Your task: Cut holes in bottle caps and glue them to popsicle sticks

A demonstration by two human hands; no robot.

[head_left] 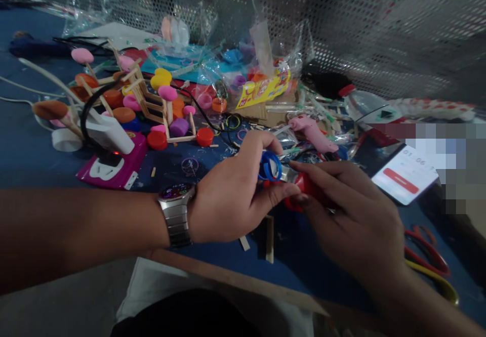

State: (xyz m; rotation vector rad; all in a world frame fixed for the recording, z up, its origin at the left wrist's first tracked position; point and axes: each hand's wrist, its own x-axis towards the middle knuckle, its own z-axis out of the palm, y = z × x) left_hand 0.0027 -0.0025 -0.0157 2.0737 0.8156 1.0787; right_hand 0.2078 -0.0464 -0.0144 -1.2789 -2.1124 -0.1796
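My left hand (231,190), with a metal-banded watch on the wrist, is closed round a blue plastic ring-shaped piece (279,167), perhaps a bottle cap. Its thumb reaches across to a red object in front of my right hand (353,210). The right fingers are wrapped round this red object (309,187), which looks like a tool handle; a short metal part (289,175) shows beside the blue piece. Blur and the fingers hide its exact kind. Beyond the hands lies a pink glue gun (313,134). Below them are small wooden sticks (269,241) on the blue table.
At the left stands a stick frame (152,101) with colourful caps and pads, behind a purple power strip (110,167) with a white plug-in charger (110,132). A phone (406,172), a plastic bottle (364,104) and red and yellow scissor-like handles (429,253) lie at right.
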